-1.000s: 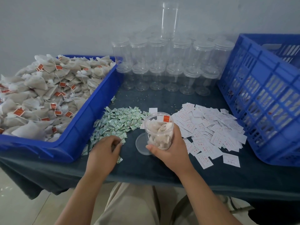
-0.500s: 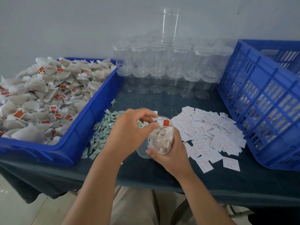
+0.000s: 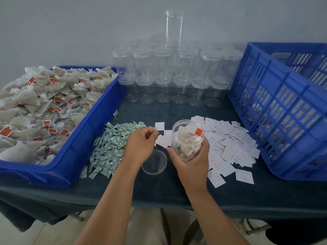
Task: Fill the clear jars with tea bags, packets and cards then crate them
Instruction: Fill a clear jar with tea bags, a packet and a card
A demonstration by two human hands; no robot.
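Front edge of the cloth-covered table (image 3: 159, 191) runs across nearest the viewer, w/ both forearms crossing it and bare cloth between and outboard of the wrists. Clear lid (image 3: 154, 161) lies flat on the cloth, just nearer than the L fingertips and beside the R thumb. L hand (image 3: 141, 145): fingers (image 3: 152, 135) curled in loosely; blur hides whether they pinch anything. R hand (image 3: 192, 161): fingers and thumb wrapped round the lower wall of the jar (image 3: 187, 138), which is lifted off the cloth, mouth open and tipped toward the L hand, part-filled w/ tea bags (image 3: 185, 145), one red tag showing. Green-white packets (image 3: 111, 147) heap directly L of the L fingers, their far side just beside the wall of the blue tray (image 3: 83, 138), itself heaped w/ loose bags (image 3: 35, 106). White cards (image 3: 230, 144) spread R of the R fingers, reaching near the foot of the blue crate (image 3: 283, 112). Beyond both sets of fingertips: an open strip of bare cloth, then the empty jars (image 3: 178, 82), lidded, stacked two high, filling the gap between tray and crate. A tall jar (image 3: 174, 29) tops the stack against the wall (image 3: 70, 23).
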